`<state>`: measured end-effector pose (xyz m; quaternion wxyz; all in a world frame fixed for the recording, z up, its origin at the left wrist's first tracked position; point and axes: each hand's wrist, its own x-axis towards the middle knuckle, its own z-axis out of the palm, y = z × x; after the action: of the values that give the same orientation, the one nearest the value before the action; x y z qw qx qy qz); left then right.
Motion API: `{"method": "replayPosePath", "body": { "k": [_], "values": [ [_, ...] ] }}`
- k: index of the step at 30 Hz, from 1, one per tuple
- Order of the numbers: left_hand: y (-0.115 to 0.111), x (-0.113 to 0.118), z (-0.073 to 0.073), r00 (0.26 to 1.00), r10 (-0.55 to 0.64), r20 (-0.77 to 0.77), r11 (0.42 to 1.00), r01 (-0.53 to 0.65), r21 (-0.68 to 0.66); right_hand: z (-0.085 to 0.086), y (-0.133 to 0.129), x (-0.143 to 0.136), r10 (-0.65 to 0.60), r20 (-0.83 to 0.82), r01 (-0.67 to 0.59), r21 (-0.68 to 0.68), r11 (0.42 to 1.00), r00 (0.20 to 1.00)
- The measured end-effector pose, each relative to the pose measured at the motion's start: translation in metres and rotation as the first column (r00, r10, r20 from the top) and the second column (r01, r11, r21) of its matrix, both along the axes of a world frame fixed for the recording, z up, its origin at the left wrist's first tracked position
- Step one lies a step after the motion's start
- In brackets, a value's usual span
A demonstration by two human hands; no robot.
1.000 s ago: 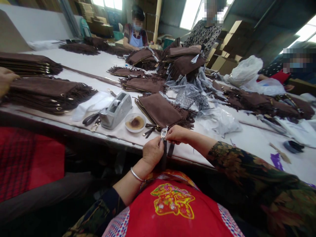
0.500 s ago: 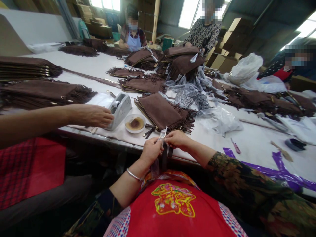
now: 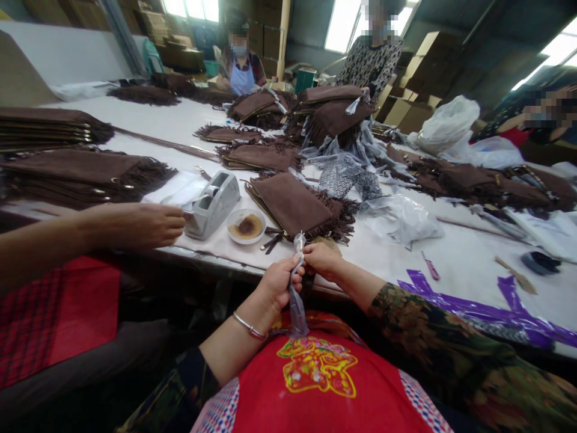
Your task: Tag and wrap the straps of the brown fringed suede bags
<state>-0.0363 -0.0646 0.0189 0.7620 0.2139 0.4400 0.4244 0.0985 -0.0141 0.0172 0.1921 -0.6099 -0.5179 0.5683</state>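
My left hand (image 3: 280, 281) is closed around a translucent grey plastic strip (image 3: 297, 316), whose loose end hangs down over the red apron. My right hand (image 3: 322, 258) pinches at the strip's upper part, where a whitish wrapped end sticks up between both hands. What lies under the wrap is too small to make out. Just beyond my hands, a brown fringed bag (image 3: 293, 204) with a gold zipper lies on the table, its dark zipper pull (image 3: 272, 239) toward me. A white bowl (image 3: 246, 227) with brownish contents stands left of it.
A co-worker's hand (image 3: 155, 225) is at the left beside a grey tape dispenser (image 3: 214, 204). Stacks of brown bags (image 3: 67, 171) lie around the table. On the right are clear plastic bags (image 3: 401, 219), a pink-handled tool (image 3: 431, 266), a brush (image 3: 516, 275) and purple plastic (image 3: 464, 304).
The plastic strip now hangs below my left hand, where dark straps showed before. The co-worker's hand has drawn back left from the tape dispenser.
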Motion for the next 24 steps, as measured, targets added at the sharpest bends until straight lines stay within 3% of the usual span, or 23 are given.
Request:
{"method": "replayPosePath", "body": {
  "k": [3,6,8,9,11,13,14,16,18,20,22,24],
  "values": [
    [-0.005,0.009,0.004,0.998,0.055,-0.026,0.999,-0.055,0.000,0.004,-0.003,0.000,-0.032,0.028,0.032,-0.008,0.999,0.999],
    [-0.009,0.017,0.003,0.971,0.080,-0.227,0.992,-0.055,0.118,0.012,-0.013,0.004,-0.105,-0.019,0.105,-0.012,0.994,0.994],
    [-0.012,0.020,0.000,0.920,0.062,-0.388,0.974,0.029,0.224,0.016,-0.022,0.007,-0.117,-0.099,0.114,-0.036,0.993,0.988],
    [-0.014,0.020,-0.001,0.867,0.063,-0.495,0.953,0.095,0.288,0.018,-0.027,0.008,-0.121,-0.134,0.116,-0.044,0.992,0.984],
    [-0.017,0.018,-0.002,0.690,0.110,-0.715,0.881,0.265,0.392,0.018,-0.032,0.010,-0.180,-0.182,0.173,-0.056,0.983,0.967],
    [-0.019,0.014,0.000,0.530,0.167,-0.831,0.795,0.427,0.432,0.017,-0.033,0.012,-0.292,-0.231,0.277,-0.098,0.956,0.928],
    [-0.020,0.011,0.001,0.505,0.172,-0.846,0.764,0.474,0.438,0.017,-0.033,0.013,-0.338,-0.264,0.313,-0.135,0.940,0.903],
    [-0.017,0.005,0.002,0.576,0.110,-0.810,0.781,0.453,0.429,0.018,-0.030,0.015,-0.380,-0.330,0.323,-0.217,0.921,0.864],
    [-0.011,0.000,0.001,0.735,0.028,-0.678,0.895,0.284,0.345,0.020,-0.028,0.017,-0.390,-0.393,0.289,-0.293,0.911,0.832],
    [-0.004,-0.003,0.000,0.886,-0.024,-0.464,0.977,0.118,0.176,0.022,-0.028,0.019,-0.410,-0.442,0.261,-0.360,0.896,0.798],
    [0.002,-0.003,-0.001,0.974,-0.064,-0.218,0.996,0.077,0.053,0.023,-0.029,0.018,-0.429,-0.470,0.247,-0.401,0.882,0.771],
    [0.006,-0.001,-0.001,0.995,-0.099,-0.035,0.995,0.099,0.012,0.023,-0.030,0.017,-0.435,-0.486,0.240,-0.412,0.879,0.758]
  ]
}}
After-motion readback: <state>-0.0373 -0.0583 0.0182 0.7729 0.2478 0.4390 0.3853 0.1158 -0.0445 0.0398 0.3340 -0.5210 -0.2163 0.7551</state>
